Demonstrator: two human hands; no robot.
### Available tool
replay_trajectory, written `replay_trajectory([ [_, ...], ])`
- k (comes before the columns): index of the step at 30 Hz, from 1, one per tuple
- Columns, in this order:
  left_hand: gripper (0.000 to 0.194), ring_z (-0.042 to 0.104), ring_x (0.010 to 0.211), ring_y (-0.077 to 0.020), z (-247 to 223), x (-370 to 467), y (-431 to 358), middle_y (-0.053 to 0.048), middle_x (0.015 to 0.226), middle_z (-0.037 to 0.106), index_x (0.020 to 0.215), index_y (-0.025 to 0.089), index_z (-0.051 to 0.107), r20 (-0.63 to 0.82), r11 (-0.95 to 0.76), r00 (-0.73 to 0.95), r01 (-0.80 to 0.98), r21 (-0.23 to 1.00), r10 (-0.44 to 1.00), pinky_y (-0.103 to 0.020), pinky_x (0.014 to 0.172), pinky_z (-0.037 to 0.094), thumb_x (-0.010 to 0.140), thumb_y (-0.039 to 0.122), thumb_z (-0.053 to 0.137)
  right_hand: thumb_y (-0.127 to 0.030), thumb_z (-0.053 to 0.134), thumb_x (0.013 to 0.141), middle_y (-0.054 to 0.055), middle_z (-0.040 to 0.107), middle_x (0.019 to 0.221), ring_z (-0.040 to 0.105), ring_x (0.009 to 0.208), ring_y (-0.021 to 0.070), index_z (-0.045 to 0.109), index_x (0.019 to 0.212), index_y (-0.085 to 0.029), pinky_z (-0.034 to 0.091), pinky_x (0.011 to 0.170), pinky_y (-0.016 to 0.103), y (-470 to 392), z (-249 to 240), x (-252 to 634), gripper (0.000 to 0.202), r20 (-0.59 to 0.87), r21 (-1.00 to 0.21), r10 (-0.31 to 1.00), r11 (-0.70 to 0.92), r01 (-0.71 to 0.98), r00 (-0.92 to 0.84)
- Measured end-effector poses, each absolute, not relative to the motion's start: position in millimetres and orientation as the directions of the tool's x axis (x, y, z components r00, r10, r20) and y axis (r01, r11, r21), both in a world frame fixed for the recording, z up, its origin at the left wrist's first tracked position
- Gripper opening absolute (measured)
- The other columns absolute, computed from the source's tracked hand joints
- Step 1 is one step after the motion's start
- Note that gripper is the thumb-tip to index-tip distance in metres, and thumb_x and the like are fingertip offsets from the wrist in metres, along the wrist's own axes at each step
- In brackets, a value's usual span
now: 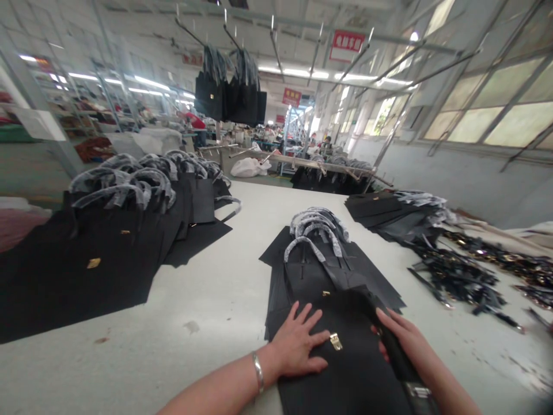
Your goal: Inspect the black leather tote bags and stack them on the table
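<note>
A black handbag [345,369] with a small gold clasp [336,341] lies on top of a stack of black bags [319,271] on the white table [216,294]. My left hand [298,343] presses flat on the bag's face, fingers spread, just left of the clasp. A silver bangle sits on that wrist. My right hand [404,337] rests on the bag's right side against a black strap [395,354] that runs down to a metal buckle [417,392]. The stacked bags' handles [317,227] are wrapped in grey film.
A large pile of black bags with wrapped handles [125,225] covers the table's left. More flat bags [389,210] and loose black straps with gold hardware [466,276] lie at the right. Black bags hang overhead [228,92]. Shelves and other workers are far behind.
</note>
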State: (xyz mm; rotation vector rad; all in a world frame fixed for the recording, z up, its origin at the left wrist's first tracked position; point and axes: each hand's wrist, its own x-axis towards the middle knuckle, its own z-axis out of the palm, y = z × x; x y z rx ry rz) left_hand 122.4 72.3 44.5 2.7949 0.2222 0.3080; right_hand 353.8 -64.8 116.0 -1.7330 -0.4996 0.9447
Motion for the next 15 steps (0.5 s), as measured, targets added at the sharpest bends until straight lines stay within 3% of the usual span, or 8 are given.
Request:
replay_trajectory([
  [7,0.064,0.018,0.144,-0.0377,46,113,76,-0.009,0.156,0.025,0.144,0.035,0.039,0.165,-0.936,0.979,0.057,0.347,0.120,-0.064,0.112,0.009,0.089,0.067,0.040,-0.046,0.062,0.084,-0.001,0.063,0.054,0.055,0.037,0.0137,0.050,0.076,-0.021,0.046,0.034,0.024,-49,110,369,0.029,-0.443,-0.894,0.689,-0.392,-0.219,0.574],
  [11,0.064,0.018,0.144,-0.0376,46,114,76,-0.009,0.157,0.024,0.144,0.035,0.039,0.159,-0.933,0.979,0.062,0.356,0.126,-0.065,0.112,0.009,0.089,0.068,0.039,-0.042,0.055,0.089,-0.001,0.059,0.049,0.054,0.036,0.0125,0.050,0.074,-0.020,0.047,0.038,0.022,-37,118,385,0.027,-0.447,-0.893,0.667,-0.367,-0.258,0.597],
  [15,0.065,0.017,0.144,-0.0368,44,114,77,-0.010,0.157,0.024,0.143,0.034,0.039,0.166,-0.929,0.978,0.057,0.365,0.125,-0.064,0.113,0.008,0.089,0.069,0.038,-0.047,0.058,0.087,0.001,0.061,0.050,0.057,0.038,0.0147,0.055,0.078,-0.019,0.048,0.039,0.024,-55,129,385,0.029,-0.459,-0.886,0.655,-0.385,-0.258,0.601],
])
